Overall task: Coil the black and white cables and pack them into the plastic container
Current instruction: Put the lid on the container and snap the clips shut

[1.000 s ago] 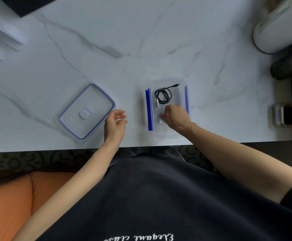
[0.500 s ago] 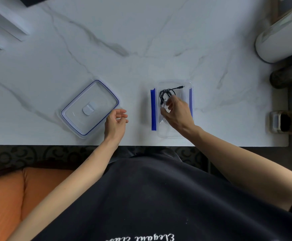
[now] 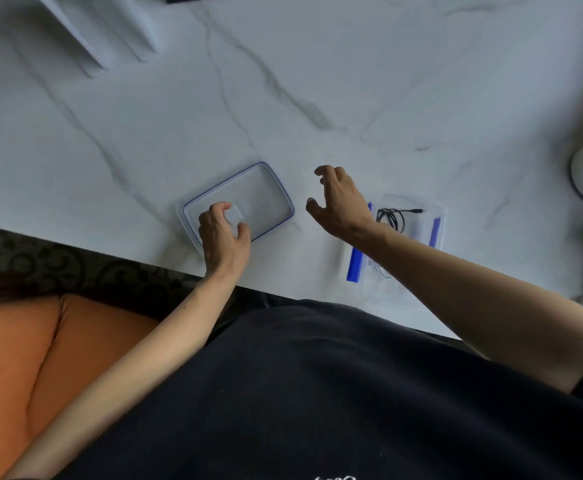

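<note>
Black cable (image 3: 392, 216) lies coiled in the plastic container (image 3: 437, 206) near the tabletop's (image 3: 352, 81) front edge. My left grip (image 3: 224, 233) rests spread on the lid (image 3: 266, 199), holding nothing; my right grip (image 3: 338, 202) hovers empty between them.

White marble-look table (image 3: 318, 81), grey veins, soft daylight. Dark patterned floor (image 3: 58, 268) below its edge. Orange seat (image 3: 13, 358), possibly a sofa, lower left.

soft cool daylight, motion blur throughout, wide-angle warp at edges
</note>
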Available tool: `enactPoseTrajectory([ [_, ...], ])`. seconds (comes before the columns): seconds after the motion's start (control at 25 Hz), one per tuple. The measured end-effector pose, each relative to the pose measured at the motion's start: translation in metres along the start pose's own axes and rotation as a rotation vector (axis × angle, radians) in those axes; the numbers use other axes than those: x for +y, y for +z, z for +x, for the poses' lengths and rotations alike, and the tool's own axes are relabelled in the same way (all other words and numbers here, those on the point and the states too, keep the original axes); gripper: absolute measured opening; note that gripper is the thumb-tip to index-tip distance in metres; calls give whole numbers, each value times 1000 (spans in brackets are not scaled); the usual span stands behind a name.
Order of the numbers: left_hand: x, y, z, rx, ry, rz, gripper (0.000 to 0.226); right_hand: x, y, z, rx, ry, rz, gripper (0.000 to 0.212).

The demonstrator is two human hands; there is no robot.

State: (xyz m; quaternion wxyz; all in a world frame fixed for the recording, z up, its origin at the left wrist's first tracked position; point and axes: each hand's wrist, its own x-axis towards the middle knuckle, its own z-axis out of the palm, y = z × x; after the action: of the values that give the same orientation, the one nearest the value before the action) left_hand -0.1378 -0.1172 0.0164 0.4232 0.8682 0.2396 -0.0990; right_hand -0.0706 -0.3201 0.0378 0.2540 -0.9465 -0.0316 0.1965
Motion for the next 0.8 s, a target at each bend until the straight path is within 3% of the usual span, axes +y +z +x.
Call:
enactPoseTrajectory([
  [0.2, -27, -30, 15, 73, -213, 78, 51, -33, 31, 40, -241, 121, -14, 59],
  [0.36, -34, -37, 22, -11, -437, -24, 56, -41, 45, 48, -249, 201, 13, 54],
  [0.48, -30, -40, 28, -42, -509, -58, 55, -42, 47, 51, -243, 249, 75, 55],
  [0.64, -13, -46, 34, -25, -485, -162, 50, -38, 31, 45, -126, 288, 227, 51],
  [0.8, 22, -50, 38, -14, -458, -378, 59, -30, -5, 19, 154, 276, 564, 36],
])
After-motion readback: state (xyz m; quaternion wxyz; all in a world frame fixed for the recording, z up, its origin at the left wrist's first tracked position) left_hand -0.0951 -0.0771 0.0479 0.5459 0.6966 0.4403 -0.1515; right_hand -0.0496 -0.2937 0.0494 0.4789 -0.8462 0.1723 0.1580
